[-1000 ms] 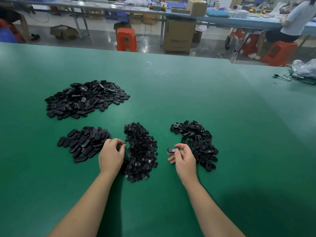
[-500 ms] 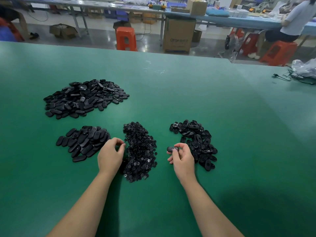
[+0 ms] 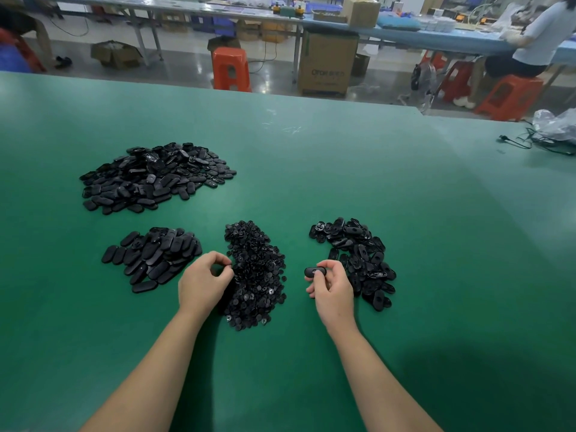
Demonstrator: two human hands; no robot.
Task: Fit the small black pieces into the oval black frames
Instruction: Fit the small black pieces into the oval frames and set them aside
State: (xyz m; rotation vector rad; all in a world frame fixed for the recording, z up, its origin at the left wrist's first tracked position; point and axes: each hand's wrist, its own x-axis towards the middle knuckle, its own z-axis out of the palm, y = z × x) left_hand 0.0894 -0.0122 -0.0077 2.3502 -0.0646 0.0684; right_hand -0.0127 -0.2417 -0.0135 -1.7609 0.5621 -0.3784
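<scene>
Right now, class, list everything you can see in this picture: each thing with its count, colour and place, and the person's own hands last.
table: one, green, fills the foreground
big pile of oval pieces: one, black, far left on the table
smaller pile of oval pieces: one, black, near left
pile of small pieces: one, black, centre, between the hands
pile of oval frames: one, black, near right
oval frame: one, black, held in the right hand
cable: one, black, far right on the table
plastic bag: one, clear, far right edge
stools: several, orange, on the floor behind
cardboard box: one, brown, on the floor behind
seated person: one, at the back bench
left hand: at the small pieces, fingers curled
right hand: pinches the oval frame
</scene>
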